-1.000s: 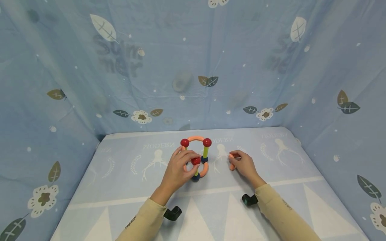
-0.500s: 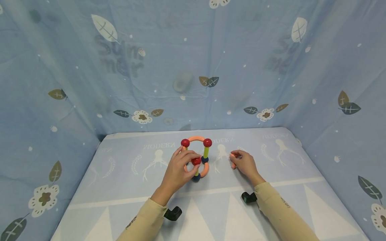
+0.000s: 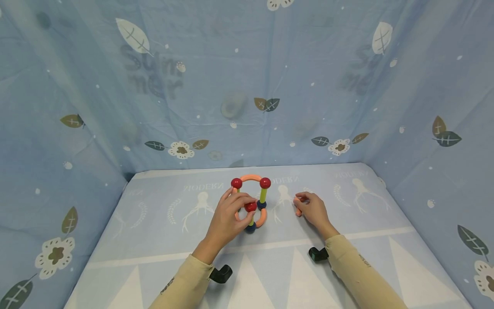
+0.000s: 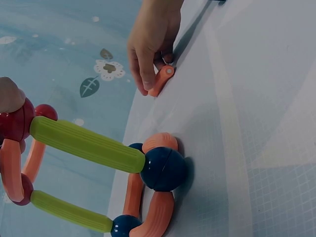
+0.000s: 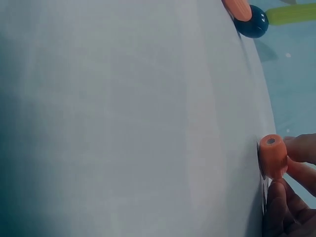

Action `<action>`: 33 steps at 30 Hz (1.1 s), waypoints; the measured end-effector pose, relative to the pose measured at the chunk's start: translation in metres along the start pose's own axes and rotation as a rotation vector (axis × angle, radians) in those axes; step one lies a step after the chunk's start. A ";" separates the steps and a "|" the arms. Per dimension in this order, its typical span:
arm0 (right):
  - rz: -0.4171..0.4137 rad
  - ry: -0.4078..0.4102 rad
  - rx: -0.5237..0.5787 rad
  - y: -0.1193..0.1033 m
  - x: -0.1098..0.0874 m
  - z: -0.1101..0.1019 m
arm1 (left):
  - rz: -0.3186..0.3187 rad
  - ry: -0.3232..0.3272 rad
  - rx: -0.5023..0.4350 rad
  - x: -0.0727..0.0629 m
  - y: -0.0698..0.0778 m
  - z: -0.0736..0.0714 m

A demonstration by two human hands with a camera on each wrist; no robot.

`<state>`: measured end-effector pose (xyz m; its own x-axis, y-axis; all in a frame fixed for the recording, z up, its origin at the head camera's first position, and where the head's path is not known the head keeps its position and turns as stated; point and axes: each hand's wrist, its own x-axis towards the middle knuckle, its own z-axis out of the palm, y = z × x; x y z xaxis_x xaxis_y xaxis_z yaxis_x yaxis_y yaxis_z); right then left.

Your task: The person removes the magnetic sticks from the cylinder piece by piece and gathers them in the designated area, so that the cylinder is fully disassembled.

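A small frame of magnetic sticks and balls stands on the table: red balls on top, navy balls below, green straight sticks upright between them, and orange curved sticks joining the balls in each ring. My left hand pinches the nearest red ball between thumb and fingers and covers part of the frame's left side. To the right of the frame, my right hand pinches a loose orange curved stick low at the tabletop. A round metal magnet shows on the stick's end in both wrist views.
The table is covered by a pale blue printed cloth. Blue patterned curtains hang behind it and along both sides. Black wrist devices sit below each sleeve cuff.
The orange stick in my right hand has turned slightly, its lower end swinging a little to the right and up. My left hand and the frame stay put.
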<state>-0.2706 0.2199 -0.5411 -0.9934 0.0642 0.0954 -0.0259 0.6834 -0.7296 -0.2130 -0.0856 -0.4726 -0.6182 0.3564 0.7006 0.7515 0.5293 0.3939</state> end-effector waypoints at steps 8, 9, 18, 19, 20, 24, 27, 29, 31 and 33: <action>-0.009 0.015 0.020 0.000 -0.005 -0.001 | -0.011 -0.002 0.003 -0.001 0.000 0.001; -0.011 0.013 0.033 -0.001 -0.006 -0.001 | -0.012 -0.001 0.003 -0.002 -0.001 0.001; -0.063 0.033 0.092 -0.012 -0.019 0.003 | -0.001 0.015 0.000 -0.003 -0.003 0.002; -0.073 0.041 0.081 -0.013 -0.020 0.004 | 0.002 0.020 0.001 -0.003 -0.003 0.002; -0.085 0.048 0.073 -0.015 -0.021 0.004 | 0.004 0.026 0.002 -0.003 -0.004 0.001; -0.112 0.052 0.065 -0.020 -0.025 0.006 | -0.020 0.043 -0.010 -0.004 -0.004 -0.003; -0.117 0.042 0.071 -0.024 -0.028 0.008 | -0.064 0.049 -0.012 -0.006 -0.005 -0.007; -0.117 0.039 0.069 -0.025 -0.029 0.009 | -0.104 0.054 -0.006 -0.008 -0.007 -0.009; -0.116 0.036 0.065 -0.027 -0.031 0.009 | -0.144 0.063 -0.004 -0.011 -0.009 -0.012; -0.111 0.026 0.066 -0.029 -0.033 0.010 | -0.178 0.079 -0.006 -0.014 -0.012 -0.014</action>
<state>-0.2384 0.1906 -0.5296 -0.9807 0.0099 0.1952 -0.1441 0.6380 -0.7564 -0.2099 -0.1078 -0.4783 -0.7213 0.1957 0.6644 0.6335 0.5742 0.5187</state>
